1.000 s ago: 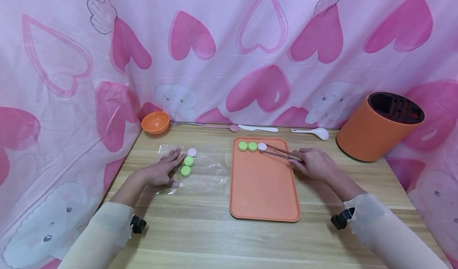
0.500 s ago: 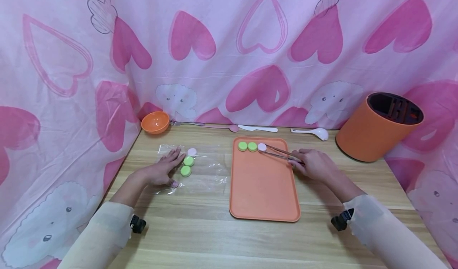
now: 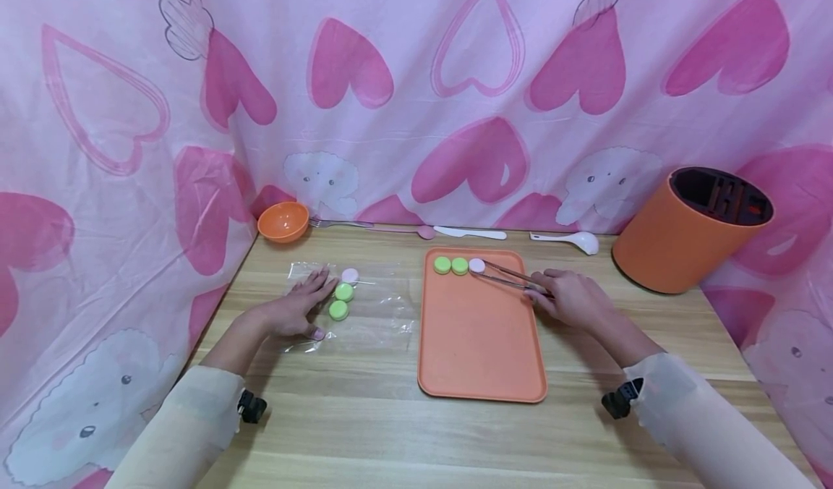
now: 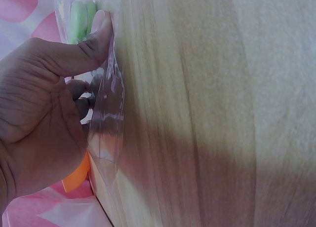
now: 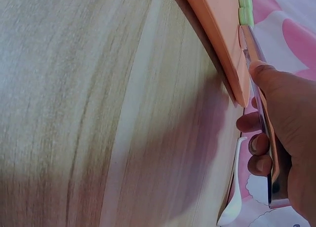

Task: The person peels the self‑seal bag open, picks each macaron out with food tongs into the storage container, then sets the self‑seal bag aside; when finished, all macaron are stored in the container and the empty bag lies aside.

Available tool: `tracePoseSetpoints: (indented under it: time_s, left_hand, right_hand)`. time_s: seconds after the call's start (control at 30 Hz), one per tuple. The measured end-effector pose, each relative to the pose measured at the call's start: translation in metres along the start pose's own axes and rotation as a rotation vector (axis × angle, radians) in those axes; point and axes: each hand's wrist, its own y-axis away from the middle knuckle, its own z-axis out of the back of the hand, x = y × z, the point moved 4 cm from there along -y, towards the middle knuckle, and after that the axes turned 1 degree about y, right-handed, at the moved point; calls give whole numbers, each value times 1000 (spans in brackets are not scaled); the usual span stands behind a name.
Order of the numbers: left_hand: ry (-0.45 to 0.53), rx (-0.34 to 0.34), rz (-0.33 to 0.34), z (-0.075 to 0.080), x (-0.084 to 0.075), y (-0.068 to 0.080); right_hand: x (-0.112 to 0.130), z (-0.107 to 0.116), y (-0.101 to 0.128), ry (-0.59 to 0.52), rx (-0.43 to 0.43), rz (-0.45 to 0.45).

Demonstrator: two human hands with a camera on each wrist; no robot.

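My right hand grips metal tongs, whose tips lie at either side of a pale lilac macaron. That macaron sits at the far end of an orange tray, in a row with a green macaron and another green macaron. My left hand rests with fingers spread on a clear plastic bag. Close to its fingertips, a lilac macaron and two green macarons line up within the bag's outline. In the left wrist view, the thumb lies along the bag's edge.
Along the table's back edge lie a fork, a pink spoon, a white knife and a white ladle. An orange bowl stands at back left, and an orange knife block at back right. A pink curtain hangs behind.
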Motion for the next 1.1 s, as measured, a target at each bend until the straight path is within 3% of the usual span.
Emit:
tracePoseSetpoints:
  time_s: [0.2,0.5,0.73,1.1]
  left_hand:
    - [2,0,-10,1,-3,1]
    - [2,-2,-13,1,-3,1]
    - [-1,5,6,-1,2,-2]
    - [0,7,4,0,0,-1]
  right_hand:
    - [0,2,0,-14,0,-12]
    - [9,10,-3,-10,-64,23]
    - [34,14,-14,0,-51,54]
    - [79,9,-27,44,-95,186]
